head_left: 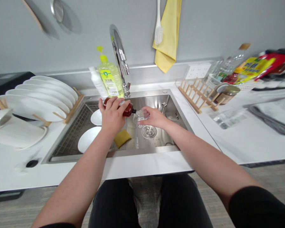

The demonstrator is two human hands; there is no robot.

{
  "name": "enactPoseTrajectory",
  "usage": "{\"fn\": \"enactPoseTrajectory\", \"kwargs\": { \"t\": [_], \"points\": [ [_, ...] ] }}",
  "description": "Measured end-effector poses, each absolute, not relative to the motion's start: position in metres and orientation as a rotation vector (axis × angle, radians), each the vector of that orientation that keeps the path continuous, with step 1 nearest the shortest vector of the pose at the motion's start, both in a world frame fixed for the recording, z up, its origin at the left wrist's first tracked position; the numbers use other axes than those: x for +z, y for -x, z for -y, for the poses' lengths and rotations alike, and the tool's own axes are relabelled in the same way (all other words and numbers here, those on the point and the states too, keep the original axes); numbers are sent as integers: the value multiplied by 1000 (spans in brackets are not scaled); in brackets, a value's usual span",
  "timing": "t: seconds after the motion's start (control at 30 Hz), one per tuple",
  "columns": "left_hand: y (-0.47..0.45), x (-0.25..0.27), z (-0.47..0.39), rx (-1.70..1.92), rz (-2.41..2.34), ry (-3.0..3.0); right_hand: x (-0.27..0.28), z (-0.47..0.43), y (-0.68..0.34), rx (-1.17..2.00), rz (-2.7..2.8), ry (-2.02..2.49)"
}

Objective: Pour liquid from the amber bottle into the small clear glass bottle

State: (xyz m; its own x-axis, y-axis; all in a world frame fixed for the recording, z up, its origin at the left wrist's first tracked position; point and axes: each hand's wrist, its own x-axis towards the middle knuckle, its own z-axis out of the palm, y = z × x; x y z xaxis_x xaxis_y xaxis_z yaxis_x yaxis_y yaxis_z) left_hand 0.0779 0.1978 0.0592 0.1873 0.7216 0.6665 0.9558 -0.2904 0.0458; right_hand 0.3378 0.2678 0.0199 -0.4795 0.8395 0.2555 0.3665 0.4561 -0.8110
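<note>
Above the sink (137, 152), my left hand (113, 114) is wrapped over a reddish-brown bottle (128, 111) lying nearly level. The bottle's black neck points right, at the mouth of a small clear cup (141, 117). My right hand (154, 117) grips this cup from the right, tilted over the basin near the drain (149, 131). Whether liquid passes between them I cannot tell. Below my left hand a yellow sponge (122, 138) rests in the sink. Two white bowls, a nearer bowl (88, 139) and a farther bowl (96, 117), sit left of it, partly covered by my arm.
A chrome faucet (120, 53) rises behind the basin, beside a yellow-green soap bottle (110, 77) and a white bottle (98, 81). White plates (30, 106) stand in a rack at left. To the right are a wooden rack (199, 95), a jar (228, 94) and a plastic packet (228, 117).
</note>
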Motion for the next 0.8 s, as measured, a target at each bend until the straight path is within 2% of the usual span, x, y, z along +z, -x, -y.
{"fn": "enactPoseTrajectory", "kwargs": {
  "t": [0.8],
  "points": [
    [-78, 62, -197, -815, 1535, 2088, 19, -268, -336, 908, 2050, 1038]
  ]
}}
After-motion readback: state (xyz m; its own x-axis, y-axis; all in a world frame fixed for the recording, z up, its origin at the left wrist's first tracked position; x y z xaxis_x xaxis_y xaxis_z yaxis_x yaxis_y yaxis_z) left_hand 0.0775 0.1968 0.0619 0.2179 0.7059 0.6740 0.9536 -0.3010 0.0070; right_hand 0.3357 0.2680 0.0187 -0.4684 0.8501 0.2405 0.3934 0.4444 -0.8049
